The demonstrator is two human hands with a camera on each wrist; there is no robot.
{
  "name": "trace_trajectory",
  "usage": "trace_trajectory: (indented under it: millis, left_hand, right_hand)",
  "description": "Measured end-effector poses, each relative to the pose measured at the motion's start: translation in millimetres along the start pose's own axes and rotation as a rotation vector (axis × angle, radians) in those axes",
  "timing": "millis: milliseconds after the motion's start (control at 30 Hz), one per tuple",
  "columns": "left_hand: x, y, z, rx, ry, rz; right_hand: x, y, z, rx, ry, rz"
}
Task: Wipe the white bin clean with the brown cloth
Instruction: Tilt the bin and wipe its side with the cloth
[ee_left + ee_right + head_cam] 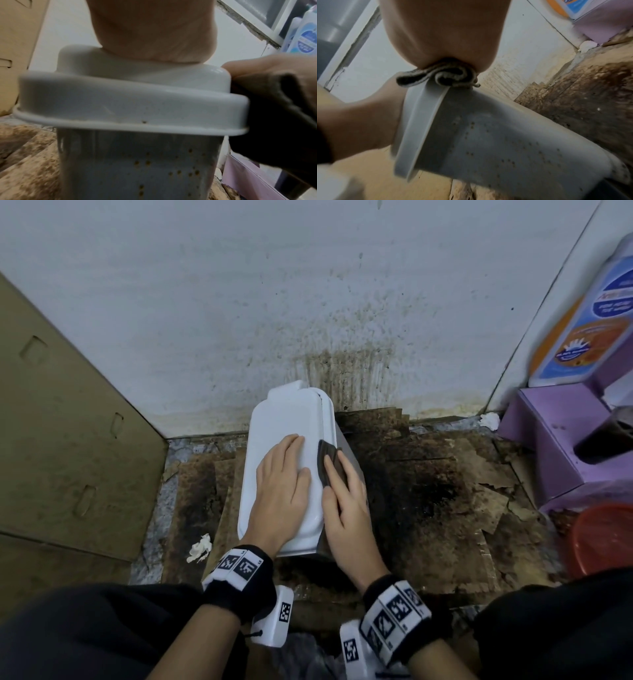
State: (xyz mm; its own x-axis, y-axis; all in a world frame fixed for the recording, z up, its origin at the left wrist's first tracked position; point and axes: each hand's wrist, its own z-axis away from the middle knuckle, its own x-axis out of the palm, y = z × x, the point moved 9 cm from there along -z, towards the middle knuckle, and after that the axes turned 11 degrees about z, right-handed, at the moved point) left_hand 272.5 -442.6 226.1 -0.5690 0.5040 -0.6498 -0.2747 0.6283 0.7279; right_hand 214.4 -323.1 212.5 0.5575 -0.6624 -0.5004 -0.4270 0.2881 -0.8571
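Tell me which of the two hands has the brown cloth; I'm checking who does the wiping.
The right hand presses the brown cloth against the white bin's right edge. The left hand lies flat and bare on the lid.

Left hand [281, 491] lay flat on the lid of the white bin [284, 419], fingers straight. Right hand [346, 501] pressed the brown cloth [327, 457] against the bin's right edge. The bin stood on stained cardboard [428, 491] by a splattered wall [342, 364]. Purple box [555, 446] and a red bucket [606, 539] sat on the right, a crumpled tissue [199, 547] on the left.
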Motion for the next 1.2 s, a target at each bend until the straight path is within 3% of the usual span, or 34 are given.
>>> trace_trajectory:
  millis: [167, 433, 633, 767, 900, 967, 1100, 1200]
  left_hand:
    - [-0.9, -3.8, 0.9, -0.01, 0.004, 0.008]
    - [4.3, 3.4, -1.1, 0.0, -0.018, -0.028]
    - [23.0, 27.7, -2.9, 0.023, -0.045, -0.064]
    - [25.8, 52.8, -3.4, 0.019, 0.041, 0.171]
    - [18.5, 46.6, 1.6, -0.113, 0.162, 0.562]
    - [13.3, 33.0, 2.7, -0.158, 0.18, 0.515]
    - [1.7, -0.9, 11.1, -0.208, 0.148, 0.216]
    - [7.1, -19.2, 22.5, -0.285, 0.054, 0.215]
  right_hand:
    - [6.8, -1.4, 10.4, 0.014, 0.027, 0.002]
    - [-0.2, 0.6, -51.7, 0.046, -0.124, 0.008]
    - [-22.6, 16.7, -52.1, 0.077, -0.132, 0.019]
    - [-43.8, 35.0, -50.5, 0.107, -0.093, 0.024]
    - [-66.0, 58.1, -46.2, 0.145, -0.108, 0.013]
    - [-75.2, 65.7, -43.8, 0.166, -0.111, 0.007]
    - [-78.9, 67.1, -39.9, 0.177, -0.096, -0.013]
    - [-79.6, 67.7, -39.3, 0.2, -0.075, -0.044]
